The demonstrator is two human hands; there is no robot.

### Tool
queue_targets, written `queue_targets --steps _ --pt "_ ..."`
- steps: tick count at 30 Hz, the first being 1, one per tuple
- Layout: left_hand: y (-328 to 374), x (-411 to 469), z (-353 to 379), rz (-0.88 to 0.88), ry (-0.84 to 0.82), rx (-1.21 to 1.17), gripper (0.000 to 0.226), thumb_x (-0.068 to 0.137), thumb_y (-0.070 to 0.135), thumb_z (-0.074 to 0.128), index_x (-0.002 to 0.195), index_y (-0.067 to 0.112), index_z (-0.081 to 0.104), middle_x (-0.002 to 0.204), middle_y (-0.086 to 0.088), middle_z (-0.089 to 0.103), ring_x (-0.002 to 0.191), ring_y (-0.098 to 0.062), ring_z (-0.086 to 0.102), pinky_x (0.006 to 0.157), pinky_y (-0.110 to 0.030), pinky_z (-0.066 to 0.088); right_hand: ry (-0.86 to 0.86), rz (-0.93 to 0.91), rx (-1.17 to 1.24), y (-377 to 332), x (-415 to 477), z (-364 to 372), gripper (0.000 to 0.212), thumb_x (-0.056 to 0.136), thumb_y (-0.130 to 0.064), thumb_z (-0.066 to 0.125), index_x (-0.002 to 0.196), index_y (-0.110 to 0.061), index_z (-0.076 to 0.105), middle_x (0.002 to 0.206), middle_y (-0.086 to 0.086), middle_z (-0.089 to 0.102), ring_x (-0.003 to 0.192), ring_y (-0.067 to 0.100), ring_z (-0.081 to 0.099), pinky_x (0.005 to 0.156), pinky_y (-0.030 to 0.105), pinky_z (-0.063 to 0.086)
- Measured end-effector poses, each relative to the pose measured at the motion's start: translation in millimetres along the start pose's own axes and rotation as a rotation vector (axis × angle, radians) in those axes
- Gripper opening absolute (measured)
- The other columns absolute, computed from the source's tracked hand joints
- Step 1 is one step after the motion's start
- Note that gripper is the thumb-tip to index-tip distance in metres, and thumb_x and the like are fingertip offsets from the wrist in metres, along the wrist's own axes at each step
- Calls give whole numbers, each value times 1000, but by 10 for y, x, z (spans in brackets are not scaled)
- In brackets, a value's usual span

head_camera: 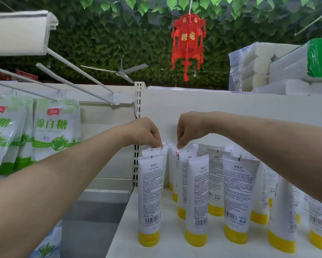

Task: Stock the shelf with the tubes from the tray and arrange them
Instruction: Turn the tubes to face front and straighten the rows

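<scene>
Several white tubes with yellow caps stand cap-down in rows on the white shelf (167, 246). My left hand (147, 132) pinches the crimped top of a tube (161, 151) in the back of the leftmost column. My right hand (189, 129) pinches the top of a neighbouring tube (174, 164) at the back of the second column. The nearest front tube (150, 198) stands at the shelf's left edge, with another front tube (197, 200) beside it. The tray is out of view.
Green-and-white sugar bags (50, 131) hang from pegs (78, 79) on the left bay. A slotted upright post (138, 101) divides the bays. Wrapped paper rolls (279, 67) lie on the top shelf at right. A red lantern (189, 40) hangs overhead.
</scene>
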State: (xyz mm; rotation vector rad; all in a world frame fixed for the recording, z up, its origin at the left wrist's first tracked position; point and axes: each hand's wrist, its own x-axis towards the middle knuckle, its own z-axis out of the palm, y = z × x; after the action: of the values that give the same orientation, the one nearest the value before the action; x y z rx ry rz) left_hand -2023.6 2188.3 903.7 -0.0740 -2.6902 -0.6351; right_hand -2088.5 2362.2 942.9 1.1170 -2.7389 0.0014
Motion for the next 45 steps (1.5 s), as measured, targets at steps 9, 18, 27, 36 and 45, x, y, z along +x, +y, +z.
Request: queue_targets --steps 9,18,27,36,45 --pt "244 -338 -402 28 -207 -39 35 81 61 62 91 31 76 87 4 60 79 -12 50 68 -26 44 -92 -29 161 -44 -338 -305 32 89 -52 63 89 -25 79 72 -7 70 71 11 53 60 25 39" --pt "261 -476 -338 -58 -347 -47 52 75 67 61 96 23 78 75 4 54 70 -11 47 64 -24 42 -230 49 143 -163 -534 -250 41 92 -57 55 97 -22 76 84 -5 77 79 14 60 71 30 44" --pt "310 -455 -250 -137 -234 -93 53 91 57 55 95 10 78 72 5 69 63 -9 53 57 -21 41 -174 33 154 -169 -586 -198 35 92 -53 58 93 -23 77 89 -6 77 82 11 58 72 28 45" --pt "298 -474 -206 -69 -161 71 4 86 23 74 88 22 77 62 13 61 73 -13 51 57 -23 40 -123 -34 155 -139 -604 -163 28 90 -48 64 88 -25 80 86 -9 76 78 7 55 70 25 42" --pt "316 -448 -159 -20 -83 54 5 81 20 79 76 19 76 53 19 62 73 -6 56 74 -26 42 -70 24 103 -136 -581 -153 31 77 -47 78 87 -19 72 80 -7 74 75 11 56 64 26 43"
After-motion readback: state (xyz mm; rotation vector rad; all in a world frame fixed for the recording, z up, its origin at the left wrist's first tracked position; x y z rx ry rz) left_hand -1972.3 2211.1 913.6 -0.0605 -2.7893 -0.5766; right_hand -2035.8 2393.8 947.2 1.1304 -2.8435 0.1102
